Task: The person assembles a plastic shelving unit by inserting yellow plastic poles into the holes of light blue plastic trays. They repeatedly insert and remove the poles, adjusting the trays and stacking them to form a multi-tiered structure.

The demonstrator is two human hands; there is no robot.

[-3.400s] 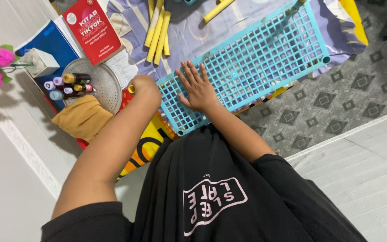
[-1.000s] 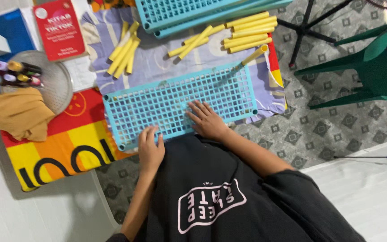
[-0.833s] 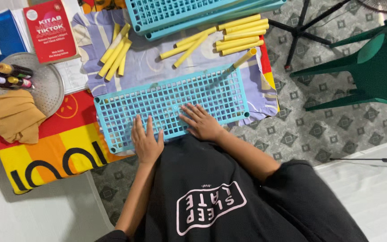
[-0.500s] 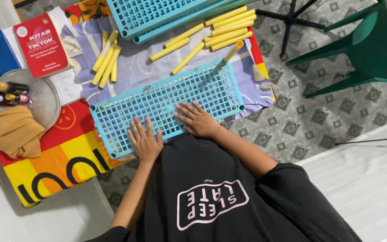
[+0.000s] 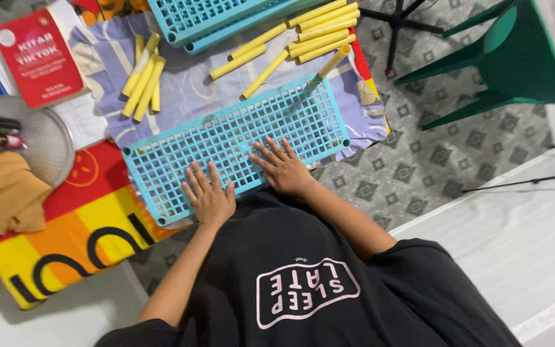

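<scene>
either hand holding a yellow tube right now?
No, the left hand and right hand lie flat on the blue grid shelf.

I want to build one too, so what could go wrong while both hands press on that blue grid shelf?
1. The light blue plastic grid panel has one yellow plastic tube standing in its far corner; pressing with the left hand and right hand might tilt or pop it out.
2. Spread fingers could slip into the grid holes and get pinched.
3. The panel lies on loose lilac cloth, so it may slide.
</scene>
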